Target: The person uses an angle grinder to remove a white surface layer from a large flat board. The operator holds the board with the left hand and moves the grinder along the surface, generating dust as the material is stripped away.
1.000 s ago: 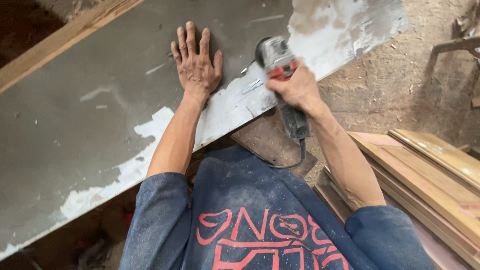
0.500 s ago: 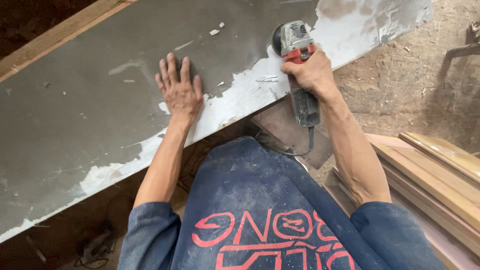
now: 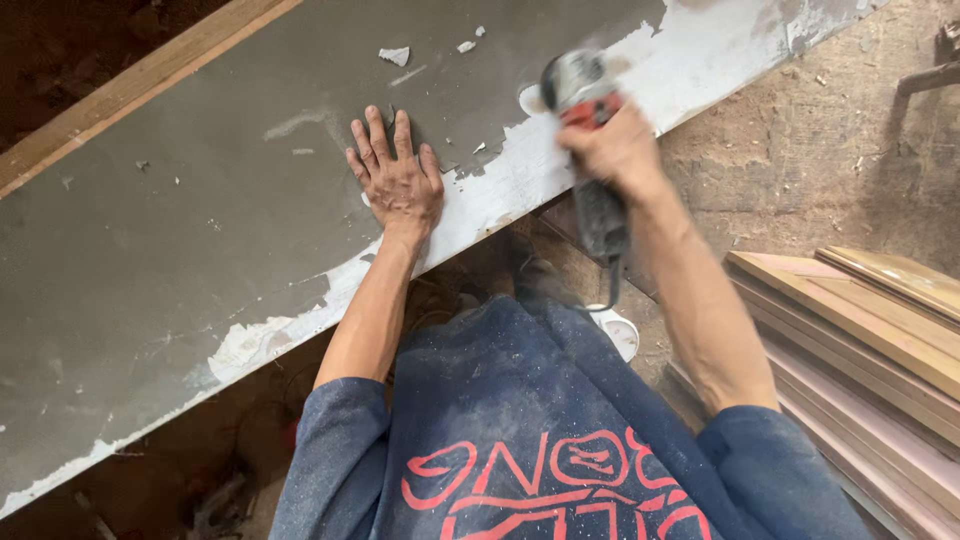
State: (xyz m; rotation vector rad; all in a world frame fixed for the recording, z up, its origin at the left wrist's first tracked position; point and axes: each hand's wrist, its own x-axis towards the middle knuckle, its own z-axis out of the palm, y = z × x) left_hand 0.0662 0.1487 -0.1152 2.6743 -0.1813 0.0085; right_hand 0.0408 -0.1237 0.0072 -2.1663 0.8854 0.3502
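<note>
my right hand (image 3: pixel 622 150) wrapped tight on grinder (image 3: pixel 585 140) | panel (image 3: pixel 200 220) edge runs left of grip | left hand (image 3: pixel 398 180) flat, empty

Count on inspection — one long grey panel (image 3: pixel 180 230) with a white-patched edge. One angle grinder (image 3: pixel 588 120), grey and red, blurred. Two bare hands: the left hand (image 3: pixel 398 180) and the right hand (image 3: pixel 615 150). One wooden batten (image 3: pixel 140 85) along the panel's far side. Three white paint flakes (image 3: pixel 395 55) lying loose on the grey surface. One stack of boards (image 3: pixel 860 330) at the right — at least four layers visible, exact number unclear.
</note>
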